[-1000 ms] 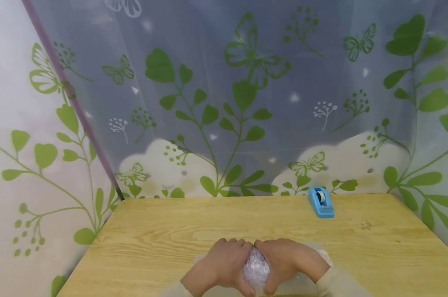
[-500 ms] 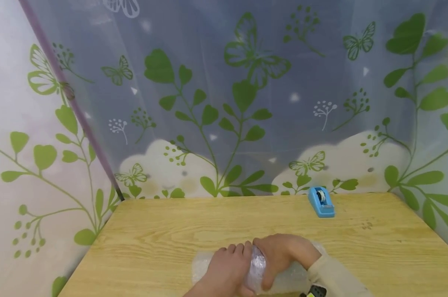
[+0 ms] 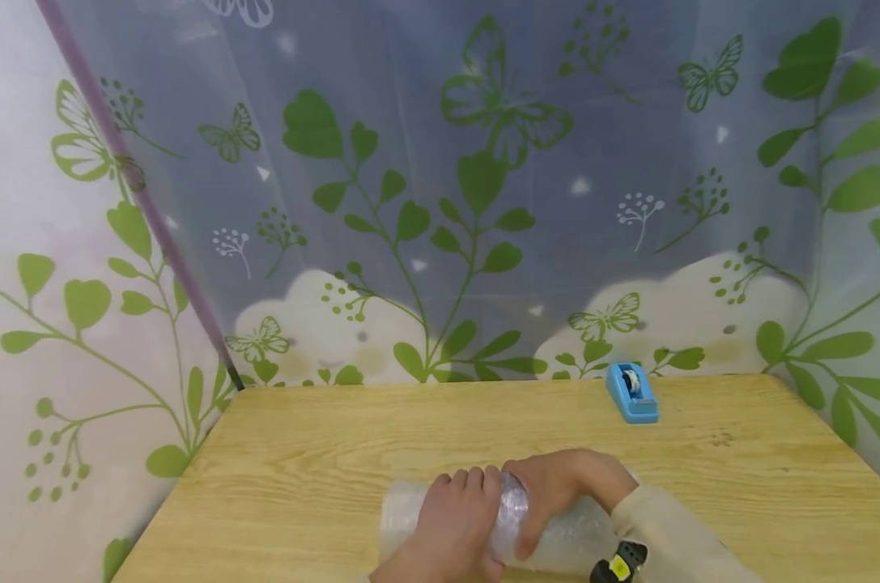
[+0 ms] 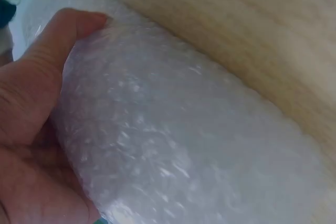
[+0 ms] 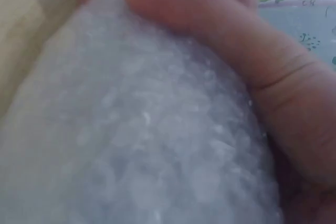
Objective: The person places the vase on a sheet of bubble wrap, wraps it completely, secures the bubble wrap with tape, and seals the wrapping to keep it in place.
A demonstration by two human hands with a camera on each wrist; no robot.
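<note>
A clear bubble-wrap roll [image 3: 512,510] lies crosswise near the front of the table, its middle more lilac and shiny than its ends. My left hand [image 3: 457,514] grips it left of the middle, fingers bent over the top. Just to the right, my right hand [image 3: 552,494] curls round the same roll. In the left wrist view the thumb presses on the bubble wrap [image 4: 173,124] from the near side. The right wrist view has the other thumb lying across the bubble wrap [image 5: 136,114]. Whatever is inside the wrap is hidden.
A blue tape dispenser [image 3: 632,394] stands at the back right of the wooden table [image 3: 323,437]. Behind the table hangs a curtain [image 3: 381,243] printed with leaves and butterflies. A black wrist device [image 3: 620,562] sits at the right sleeve.
The wrapped roll has turned from end-on to crosswise, so both its ends now show. My right wrist has lifted and bent, bringing its black device into view. Both hands keep their hold.
</note>
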